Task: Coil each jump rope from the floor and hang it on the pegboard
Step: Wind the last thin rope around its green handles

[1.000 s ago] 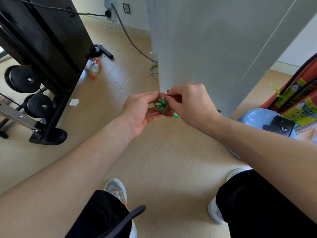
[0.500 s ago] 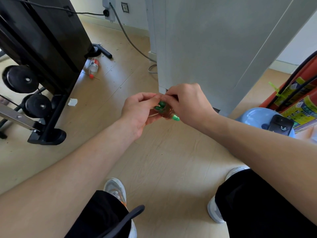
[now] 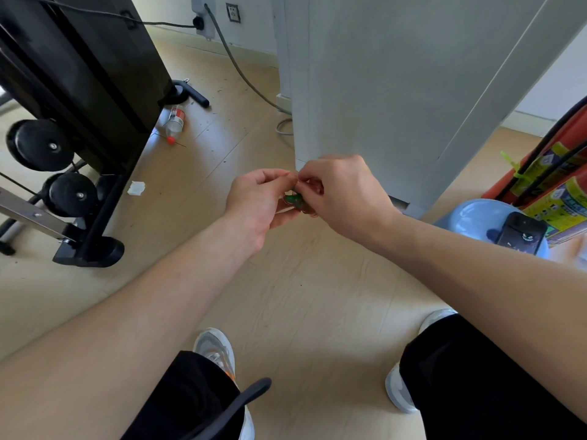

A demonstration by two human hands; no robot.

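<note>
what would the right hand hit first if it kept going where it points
Probably the left hand: the right hand points straight at it, with only the green bundle they both pinch between them.

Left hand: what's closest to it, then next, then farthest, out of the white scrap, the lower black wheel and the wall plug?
1. White scrap, on the floor just left of the left hand.
2. Lower black wheel, farther left, on the machine.
3. Wall plug, far back at the wall.
</note>
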